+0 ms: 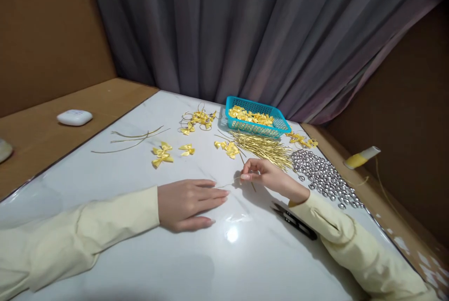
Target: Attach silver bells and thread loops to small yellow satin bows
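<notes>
With left hand (189,205) palm down and right hand (262,174) curled opposite, works over a glossy white marble-patterned desk (147,263) before grey pleated curtains (210,34). Spreads left fingers slightly apart; pinches between right thumb and fingertips a thin pale-gold thread (230,182) reaching toward the left fingertips, with small yellow satin bows (232,149) beyond.

From where I stand, a grey curtain (217,25) hangs in deep folds at the back, purplish toward the right, between brown walls (52,25). On the bench's (115,93) brown left strip sit a smooth white object (75,118) and, nearer, a pale lump (4,150), partly out of view.
</notes>
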Motion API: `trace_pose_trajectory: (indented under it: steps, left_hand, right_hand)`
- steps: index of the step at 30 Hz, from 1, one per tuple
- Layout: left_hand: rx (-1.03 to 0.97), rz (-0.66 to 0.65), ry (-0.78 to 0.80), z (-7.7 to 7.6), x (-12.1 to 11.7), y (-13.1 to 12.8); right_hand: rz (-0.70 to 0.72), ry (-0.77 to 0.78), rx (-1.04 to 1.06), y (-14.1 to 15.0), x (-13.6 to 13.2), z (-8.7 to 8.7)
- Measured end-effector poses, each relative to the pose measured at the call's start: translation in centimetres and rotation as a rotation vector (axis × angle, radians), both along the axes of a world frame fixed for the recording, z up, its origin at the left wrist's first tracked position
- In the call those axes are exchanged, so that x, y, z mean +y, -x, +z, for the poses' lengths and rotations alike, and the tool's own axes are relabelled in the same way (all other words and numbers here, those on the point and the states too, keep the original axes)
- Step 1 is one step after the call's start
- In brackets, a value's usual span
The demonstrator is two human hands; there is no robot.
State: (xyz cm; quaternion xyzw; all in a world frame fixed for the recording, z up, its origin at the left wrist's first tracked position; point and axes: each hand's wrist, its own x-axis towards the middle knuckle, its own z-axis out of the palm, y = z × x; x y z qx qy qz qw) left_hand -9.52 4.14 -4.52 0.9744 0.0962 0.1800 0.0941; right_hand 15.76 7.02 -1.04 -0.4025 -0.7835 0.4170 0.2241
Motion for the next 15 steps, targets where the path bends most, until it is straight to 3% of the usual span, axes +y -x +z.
trace_pose_trajectory:
  steps: [6, 15]
  left_hand:
    - [-0.005, 0.123, -0.143, 0.4, 2.1, 1.4]
    - [0.044, 0.392, -0.057, 1.0, 3.0, 1.0]
  right_hand:
    - [-0.068, 0.306, 0.346, -2.2, -1.7, 1.0]
    - [-0.259, 0.581, 0.742, -8.3, -4.0, 1.8]
